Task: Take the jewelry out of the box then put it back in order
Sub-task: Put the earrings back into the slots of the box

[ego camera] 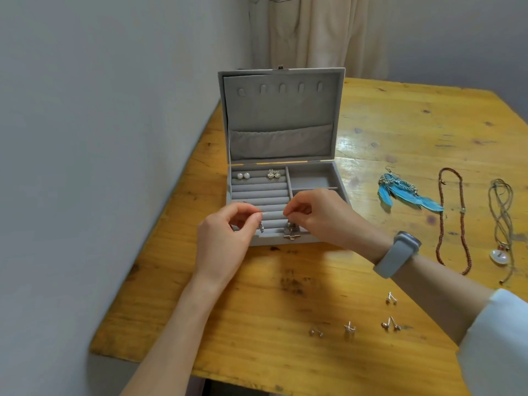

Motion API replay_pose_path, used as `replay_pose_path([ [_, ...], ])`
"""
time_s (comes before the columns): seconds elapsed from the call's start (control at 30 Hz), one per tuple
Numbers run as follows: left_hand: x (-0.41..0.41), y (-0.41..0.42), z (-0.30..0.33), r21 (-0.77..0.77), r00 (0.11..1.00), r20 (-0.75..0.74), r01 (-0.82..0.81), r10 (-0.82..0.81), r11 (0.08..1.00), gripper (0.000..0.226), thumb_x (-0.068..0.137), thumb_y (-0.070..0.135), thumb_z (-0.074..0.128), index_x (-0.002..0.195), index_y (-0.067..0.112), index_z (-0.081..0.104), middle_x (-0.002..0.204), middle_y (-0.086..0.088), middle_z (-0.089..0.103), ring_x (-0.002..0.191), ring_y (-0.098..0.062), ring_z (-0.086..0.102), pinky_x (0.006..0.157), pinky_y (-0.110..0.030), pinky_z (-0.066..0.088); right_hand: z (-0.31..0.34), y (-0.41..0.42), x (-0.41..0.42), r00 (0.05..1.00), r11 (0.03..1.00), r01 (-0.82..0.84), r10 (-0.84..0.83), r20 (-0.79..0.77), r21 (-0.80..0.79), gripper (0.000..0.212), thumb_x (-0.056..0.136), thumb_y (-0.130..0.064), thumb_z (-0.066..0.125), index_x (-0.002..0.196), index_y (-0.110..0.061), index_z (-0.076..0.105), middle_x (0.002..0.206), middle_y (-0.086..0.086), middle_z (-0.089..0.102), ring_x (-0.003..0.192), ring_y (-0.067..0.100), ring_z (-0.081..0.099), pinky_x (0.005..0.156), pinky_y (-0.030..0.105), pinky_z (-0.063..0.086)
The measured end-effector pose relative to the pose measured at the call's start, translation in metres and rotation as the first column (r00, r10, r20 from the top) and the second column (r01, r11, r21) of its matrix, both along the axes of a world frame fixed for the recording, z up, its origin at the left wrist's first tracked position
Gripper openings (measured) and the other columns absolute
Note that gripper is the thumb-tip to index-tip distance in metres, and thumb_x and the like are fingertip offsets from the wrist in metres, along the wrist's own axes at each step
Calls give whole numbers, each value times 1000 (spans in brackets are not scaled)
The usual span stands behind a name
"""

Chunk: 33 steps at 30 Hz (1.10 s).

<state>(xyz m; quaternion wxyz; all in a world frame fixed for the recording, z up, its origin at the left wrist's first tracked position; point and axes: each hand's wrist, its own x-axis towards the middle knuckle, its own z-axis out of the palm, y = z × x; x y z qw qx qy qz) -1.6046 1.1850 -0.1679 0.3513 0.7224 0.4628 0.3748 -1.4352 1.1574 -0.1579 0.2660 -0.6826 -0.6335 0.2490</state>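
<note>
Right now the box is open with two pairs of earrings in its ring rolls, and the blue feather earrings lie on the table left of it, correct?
Not quite. In the head view the feather earrings lie right of the box, not left. The rest holds: box open, two pairs of earrings in the ring rolls.

1. Jewelry box (281, 155) — one, lid raised.
2. Earring pairs seated in the box's rolls — two.
3. Feather earrings (405, 192) — two.
4. Necklaces (454, 218) on the table — two.
5. Small stud clusters (391, 324) on the table — four.
</note>
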Motion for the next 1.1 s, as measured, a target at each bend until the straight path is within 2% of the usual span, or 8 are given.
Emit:
replay_pose_path([
  [0.13,6,9,-2,16,997,-79,29,-27,999,9,81,15,67,78,24,67,72,19,63,68,6,56,60,-5,40,-2,12,2,994,998,56,-57,96,17,19,90,-8,50,99,-10,67,91,5,66,79,18,62,71,22,49],
  [0.2,11,16,-2,13,990,-133,55,-52,998,6,81,17,68,79,23,69,71,19,62,68,5,57,60,-5,41,-2,18,3,985,997,68,-73,154,37,21,90,-7,48,99,-10,67,94,7,67,80,17,60,71,21,47],
  [0.4,29,31,-1,9,953,-298,68,-63,998,9,82,27,66,87,22,72,76,12,65,73,-5,60,69,-25,51,2,31,7,968,999,43,-34,247,-32,22,89,-7,48,97,-9,68,100,9,67,90,21,60,73,23,45],
  [0.63,39,38,3,31,913,-409,29,-14,999,12,85,29,62,91,25,72,90,6,71,85,-13,63,75,-32,52,0,41,10,968,994,24,3,252,-103,16,89,-10,52,99,-10,65,101,9,64,91,22,57,75,27,46],
  [0.8,48,41,0,54,885,-465,15,12,998,15,86,34,61,92,25,72,97,5,63,88,-14,58,67,-26,40,-4,39,11,975,997,50,-36,220,-55,12,89,-13,54,94,-9,64,96,7,62,81,14,49,72,25,42],
  [0.87,50,41,-2,57,881,-473,11,17,998,16,86,33,61,93,25,72,96,4,62,88,-15,57,67,-25,37,-8,35,11,975,999,42,-36,221,-20,16,91,-13,51,97,-10,65,93,4,57,81,12,46,70,19,35],
  [0.97,53,39,-4,63,888,-461,29,3,998,18,88,31,59,98,23,71,97,2,63,92,-16,57,71,-27,42,-14,28,11,981,998,57,-61,185,31,23,93,-10,44,105,-11,64,95,2,53,87,14,49,70,13,29],
  [1.1,52,34,-7,83,896,-443,78,-33,993,23,92,23,53,109,18,67,104,-2,65,100,-18,56,87,-37,45,-18,17,13,990,991,87,-97,103,101,27,93,-5,41,112,-9,60,109,7,58,101,18,54,82,17,37],
])
